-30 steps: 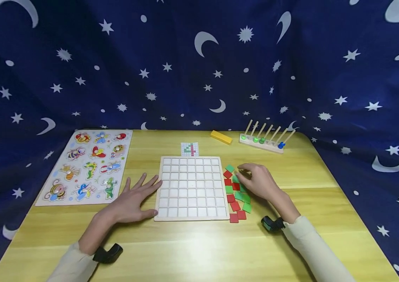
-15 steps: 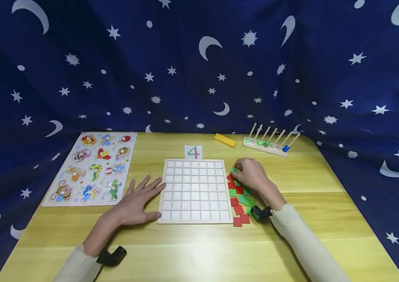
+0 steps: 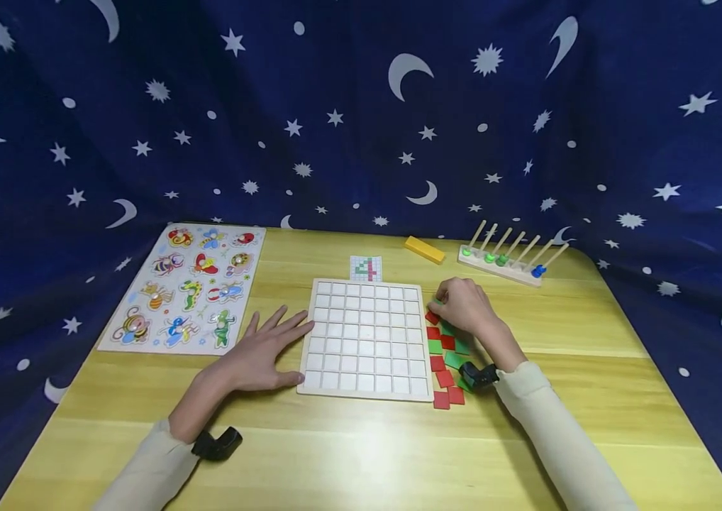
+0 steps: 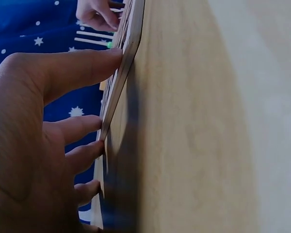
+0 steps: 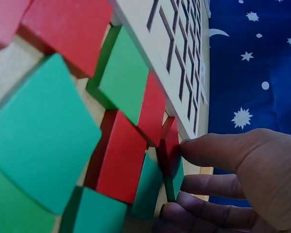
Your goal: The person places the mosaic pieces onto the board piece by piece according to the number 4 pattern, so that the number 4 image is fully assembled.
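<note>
A white gridded wooden board (image 3: 366, 339) lies flat on the table. My left hand (image 3: 264, 358) rests at its left edge with fingers spread; in the left wrist view the thumb (image 4: 87, 68) touches the rim. Loose red and green square tiles lie along the board's right side, among them a red tile (image 5: 120, 158) and a green tile (image 5: 121, 73). My right hand (image 3: 466, 306) is at the far end of these tiles, thumb and fingers pinching a green tile (image 5: 174, 182) beside another red tile (image 5: 169, 145). The fingertips partly hide that green tile.
A small pattern card (image 3: 366, 268) sits behind the board. Farther back are a yellow block (image 3: 425, 250) and a pegged wooden stand (image 3: 500, 267) with beads. An insect puzzle board (image 3: 184, 289) lies at left. A star-patterned cloth (image 3: 361, 113) hangs behind the table.
My right hand has moved from above the tiles to the far green tile and closed its fingers there. My left hand stays at the board's edge. The head view has shifted.
</note>
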Available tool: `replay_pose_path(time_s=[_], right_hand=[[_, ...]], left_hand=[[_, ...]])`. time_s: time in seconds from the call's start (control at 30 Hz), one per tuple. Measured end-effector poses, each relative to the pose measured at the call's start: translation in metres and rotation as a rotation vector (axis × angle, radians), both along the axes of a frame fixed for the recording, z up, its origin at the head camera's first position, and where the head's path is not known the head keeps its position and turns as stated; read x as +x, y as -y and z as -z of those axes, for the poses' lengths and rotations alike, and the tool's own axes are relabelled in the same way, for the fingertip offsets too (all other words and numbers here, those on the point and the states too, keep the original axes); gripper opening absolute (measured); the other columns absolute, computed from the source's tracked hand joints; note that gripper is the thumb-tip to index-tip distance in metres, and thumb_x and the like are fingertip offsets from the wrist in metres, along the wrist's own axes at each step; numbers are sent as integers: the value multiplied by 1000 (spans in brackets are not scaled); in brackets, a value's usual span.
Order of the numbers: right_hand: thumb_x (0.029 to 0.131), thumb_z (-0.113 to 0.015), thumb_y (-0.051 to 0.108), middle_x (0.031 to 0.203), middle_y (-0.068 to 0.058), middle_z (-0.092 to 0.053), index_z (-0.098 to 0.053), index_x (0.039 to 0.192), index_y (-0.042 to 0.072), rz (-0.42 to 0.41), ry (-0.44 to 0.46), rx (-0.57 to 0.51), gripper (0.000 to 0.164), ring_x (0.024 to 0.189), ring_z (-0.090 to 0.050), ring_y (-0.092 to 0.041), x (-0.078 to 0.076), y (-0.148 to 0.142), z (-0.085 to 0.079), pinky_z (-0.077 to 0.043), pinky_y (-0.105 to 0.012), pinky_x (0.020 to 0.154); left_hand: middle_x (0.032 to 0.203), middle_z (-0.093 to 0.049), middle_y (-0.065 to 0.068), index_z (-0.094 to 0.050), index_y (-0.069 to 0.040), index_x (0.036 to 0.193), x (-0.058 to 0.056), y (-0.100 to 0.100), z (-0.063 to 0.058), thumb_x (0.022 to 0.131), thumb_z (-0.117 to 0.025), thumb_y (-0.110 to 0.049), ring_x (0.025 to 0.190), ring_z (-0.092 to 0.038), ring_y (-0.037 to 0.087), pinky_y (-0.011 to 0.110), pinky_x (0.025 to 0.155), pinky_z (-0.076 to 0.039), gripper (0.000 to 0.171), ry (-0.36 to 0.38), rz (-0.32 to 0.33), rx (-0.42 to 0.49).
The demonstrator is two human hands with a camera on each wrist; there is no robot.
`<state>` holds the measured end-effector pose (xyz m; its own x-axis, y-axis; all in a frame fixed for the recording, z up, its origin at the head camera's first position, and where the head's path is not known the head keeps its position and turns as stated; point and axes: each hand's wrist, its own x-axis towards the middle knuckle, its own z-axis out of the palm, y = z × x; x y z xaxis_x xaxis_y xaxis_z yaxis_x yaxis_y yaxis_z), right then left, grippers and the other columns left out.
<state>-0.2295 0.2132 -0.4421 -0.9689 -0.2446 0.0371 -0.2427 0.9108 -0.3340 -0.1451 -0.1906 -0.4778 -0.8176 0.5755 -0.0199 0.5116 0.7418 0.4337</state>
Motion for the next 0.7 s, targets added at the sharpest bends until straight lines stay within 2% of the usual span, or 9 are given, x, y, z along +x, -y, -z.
replay_pose_path(time_s=[0.1, 0.27, 0.5, 0.7], right_hand=[[82, -79, 19, 75, -4, -68, -71, 74, 8, 0, -19, 2, 16, 62, -56, -21, -2, 0, 1, -49, -39, 61], [80, -77, 17, 58, 2, -47, -59, 62, 11, 33, 13, 3, 26, 57, -43, -20, -4, 3, -1, -35, -33, 54], [77, -78, 18, 57, 3, -43, -56, 62, 11, 90, 105, 3, 28, 59, -41, -20, -7, 10, -5, -33, -31, 55], [77, -80, 18, 53, 6, -24, -41, 54, 16, 99, 111, 0, 46, 55, -27, -16, -10, 12, -6, -24, -31, 52]], left_hand=[[165, -23, 1, -34, -25, 158, 0, -1, 0, 83, -73, -53, 151, -8, 37, 72, 112, 2, 90, 9, 0, 6], [165, -20, -1, -32, -25, 159, 0, 1, 1, 83, -72, -54, 152, -6, 36, 71, 112, 4, 90, 12, 1, -1], [165, -20, -4, -31, -23, 159, 2, 0, 2, 84, -72, -53, 152, -8, 33, 72, 111, 7, 91, 20, 1, -9], [165, -19, -4, -31, -23, 159, 3, -1, 0, 84, -71, -53, 152, -8, 33, 73, 110, 5, 90, 5, 6, -1]])
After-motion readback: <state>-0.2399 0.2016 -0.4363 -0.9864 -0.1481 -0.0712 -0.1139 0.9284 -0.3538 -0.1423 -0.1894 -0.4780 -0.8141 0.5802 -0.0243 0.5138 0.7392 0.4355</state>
